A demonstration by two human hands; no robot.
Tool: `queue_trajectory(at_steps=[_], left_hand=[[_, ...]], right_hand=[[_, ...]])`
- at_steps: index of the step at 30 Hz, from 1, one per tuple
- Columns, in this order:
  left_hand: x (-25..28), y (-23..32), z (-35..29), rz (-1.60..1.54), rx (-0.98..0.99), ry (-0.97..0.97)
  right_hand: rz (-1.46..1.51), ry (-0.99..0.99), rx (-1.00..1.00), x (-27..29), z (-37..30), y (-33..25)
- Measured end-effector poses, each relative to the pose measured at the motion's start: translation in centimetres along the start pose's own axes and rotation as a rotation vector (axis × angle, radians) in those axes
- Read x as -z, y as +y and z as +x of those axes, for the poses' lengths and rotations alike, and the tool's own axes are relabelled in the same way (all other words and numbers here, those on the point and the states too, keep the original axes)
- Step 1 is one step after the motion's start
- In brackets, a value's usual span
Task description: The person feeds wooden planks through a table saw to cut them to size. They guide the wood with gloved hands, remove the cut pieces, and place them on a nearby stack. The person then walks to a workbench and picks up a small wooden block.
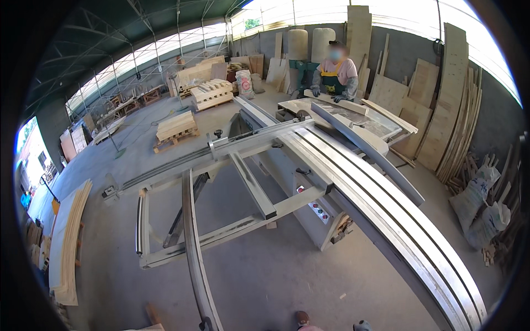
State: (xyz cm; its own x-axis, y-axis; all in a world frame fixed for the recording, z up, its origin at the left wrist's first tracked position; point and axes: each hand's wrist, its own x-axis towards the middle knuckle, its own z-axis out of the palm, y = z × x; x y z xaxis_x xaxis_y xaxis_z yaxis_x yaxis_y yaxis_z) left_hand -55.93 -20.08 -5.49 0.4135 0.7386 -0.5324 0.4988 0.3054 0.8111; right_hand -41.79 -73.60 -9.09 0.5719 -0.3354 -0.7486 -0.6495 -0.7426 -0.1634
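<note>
Neither of my hands can be made out. At the lower edge show the tip of a small brown shape (302, 318) with a bit of pink below it, and a small grey shape (362, 326); both are too cut off to name. Before me stands a sliding table saw (317, 207), with a long grooved metal sliding table (381, 193) and an outrigger frame (237, 226) on its left. Across the saw, a co-worker (335, 74) in a mask, apron and grey gloves has both hands at a wooden board (339, 102) on the far tabletop.
A long grey fence (364, 146) crosses the saw's right side. Pallets of stacked wood (176, 126) stand at left, and a leaning stack of panels (72, 243) nearer. Boards (447, 99) lean on the right wall above white sacks (480, 198). Colored buttons (319, 211) mark the saw's base.
</note>
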Motion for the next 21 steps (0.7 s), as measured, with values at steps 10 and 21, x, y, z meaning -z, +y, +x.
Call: queue_trajectory(at_steps=[10,21], left_hand=[[0.7,-5.0,2.6,-0.067,-0.170,0.058],[0.1,-6.9,5.2,-0.163,-0.106,0.124]], right_hand=[[-0.010,0.159,0.328,-3.1,2.8,-5.3],[0.011,0.114,0.340,-2.3,5.5,-1.5]])
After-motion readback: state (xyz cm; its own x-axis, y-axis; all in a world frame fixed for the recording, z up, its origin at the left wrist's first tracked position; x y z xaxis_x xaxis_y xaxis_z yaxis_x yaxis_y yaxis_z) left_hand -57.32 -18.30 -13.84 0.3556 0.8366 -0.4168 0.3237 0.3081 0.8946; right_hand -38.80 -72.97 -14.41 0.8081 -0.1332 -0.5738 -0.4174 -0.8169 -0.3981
